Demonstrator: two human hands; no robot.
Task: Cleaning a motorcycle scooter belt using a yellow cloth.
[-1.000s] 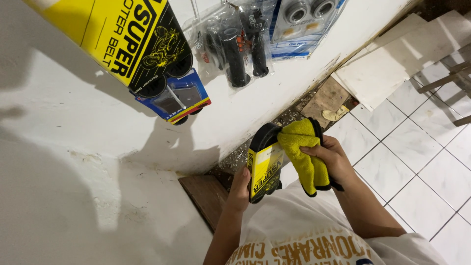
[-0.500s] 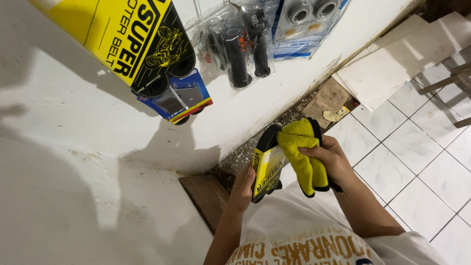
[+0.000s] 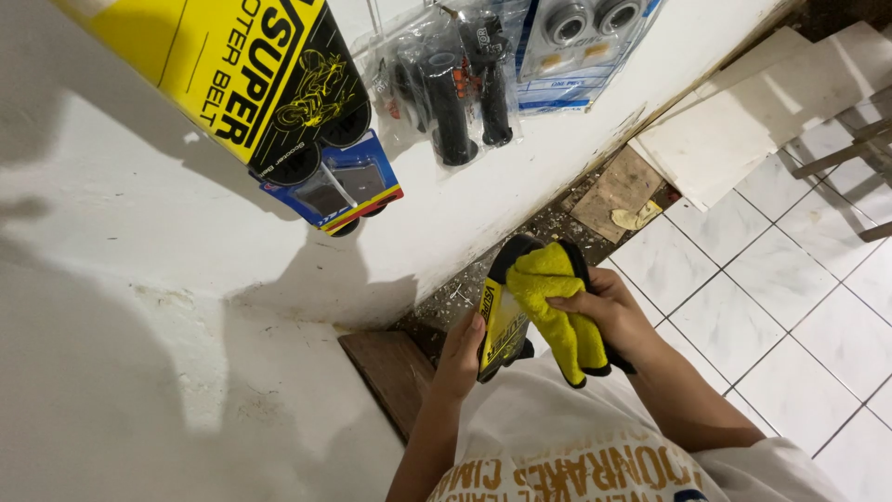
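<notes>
Holding a black loop of belt in a yellow and black card sleeve (image 3: 503,327) at its lower edge, my left hand (image 3: 462,356) has fingers curled around it, close to my chest. I press a yellow cloth (image 3: 557,307) against the belt with my right hand (image 3: 609,311), closed on the cloth just right of the left. Above both hands, packaged parts (image 3: 455,84) hang on the white wall (image 3: 139,307); white floor tiles (image 3: 771,307) lie right of them

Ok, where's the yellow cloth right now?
In the head view, lower centre-right: the cloth is in the right hand, pressed on the yellow-and-black package that the left hand holds, above the white tile floor.
</notes>
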